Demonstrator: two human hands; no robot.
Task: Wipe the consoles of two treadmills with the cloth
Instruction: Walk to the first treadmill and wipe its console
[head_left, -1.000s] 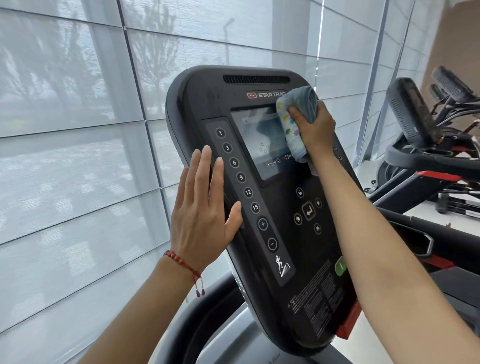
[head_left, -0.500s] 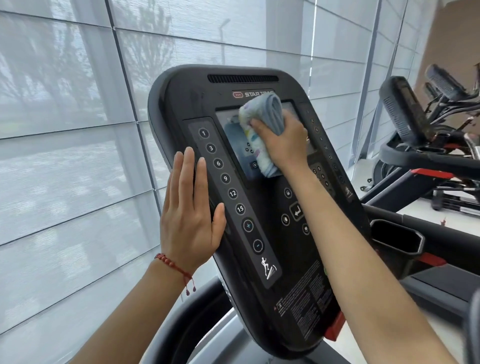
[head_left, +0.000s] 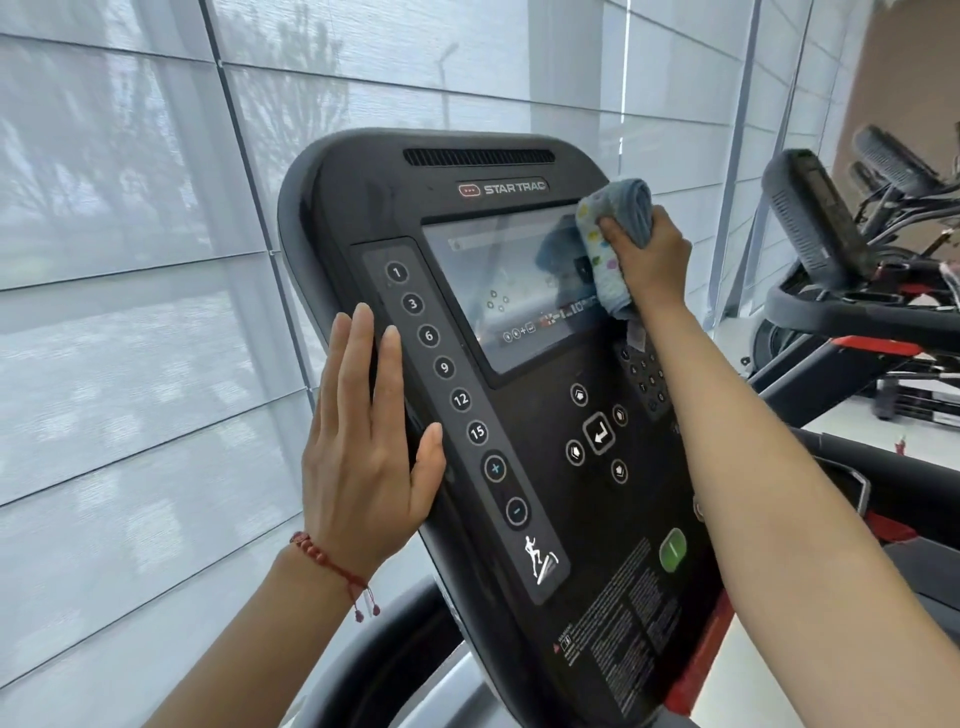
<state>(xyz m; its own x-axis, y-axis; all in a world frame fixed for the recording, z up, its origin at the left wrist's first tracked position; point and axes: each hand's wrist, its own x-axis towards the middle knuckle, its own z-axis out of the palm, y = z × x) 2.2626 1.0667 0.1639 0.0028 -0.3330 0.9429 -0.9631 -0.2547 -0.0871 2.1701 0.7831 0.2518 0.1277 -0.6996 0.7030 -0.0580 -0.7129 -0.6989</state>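
Note:
A black treadmill console (head_left: 395, 208) fills the middle of the view, tilted toward me, with a lit screen (head_left: 498, 280) and a column of numbered buttons on its left. My right hand (head_left: 649, 260) grips a bunched blue and white spotted cloth (head_left: 618, 228) against the screen's right edge. My left hand (head_left: 363, 457) lies flat with straight fingers on the console's left rim. A second treadmill console (head_left: 810, 218) stands at the right, seen edge-on.
Shaded glass window panels (head_left: 130, 260) run close behind and to the left of the console. More treadmills and black handrails (head_left: 857, 312) crowd the right side. A grey frame arm (head_left: 395, 649) curves below the console.
My right hand has swept the cloth from the middle of the screen back to its right edge. My left hand has stayed flat on the left rim.

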